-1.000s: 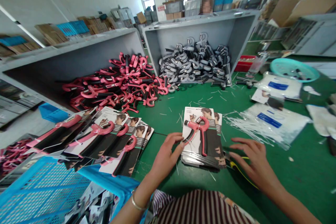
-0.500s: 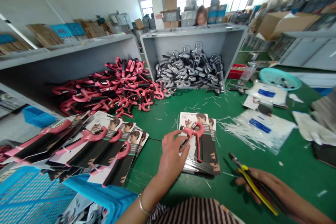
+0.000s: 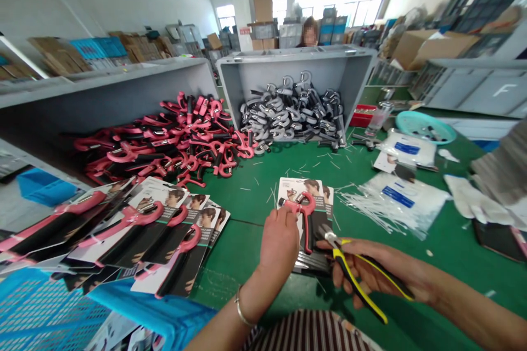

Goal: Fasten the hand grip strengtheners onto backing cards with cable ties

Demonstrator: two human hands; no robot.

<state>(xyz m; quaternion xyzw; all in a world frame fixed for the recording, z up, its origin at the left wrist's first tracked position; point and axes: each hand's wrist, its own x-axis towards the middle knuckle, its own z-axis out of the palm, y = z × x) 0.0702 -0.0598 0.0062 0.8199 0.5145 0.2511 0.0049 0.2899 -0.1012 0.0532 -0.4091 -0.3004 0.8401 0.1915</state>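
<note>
My left hand (image 3: 280, 238) is closed around the left handle of a pink-and-black hand grip strengthener (image 3: 307, 203), its fingertips partly hidden. The strengthener lies on a stack of printed backing cards (image 3: 322, 258) in front of me. In my right hand (image 3: 366, 263) is a pair of wire cutters (image 3: 348, 269) with yellow-and-black handles spread apart. The cutters' jaws are beside the strengthener's right handle, over the edge of the cards.
Pink strengtheners (image 3: 185, 137) spill from a grey bin at left; grey ones (image 3: 288, 109) fill another behind. Carded strengtheners (image 3: 135, 225) overlap above a blue basket (image 3: 156, 307). White cable ties (image 3: 370, 205) lie by a plastic bag (image 3: 411, 203) at right, near a turquoise dish (image 3: 428, 115).
My right hand has brought the cutters left and up to the cards, and their handles have spread. My left hand has turned and its fingers have curled around the handle.
</note>
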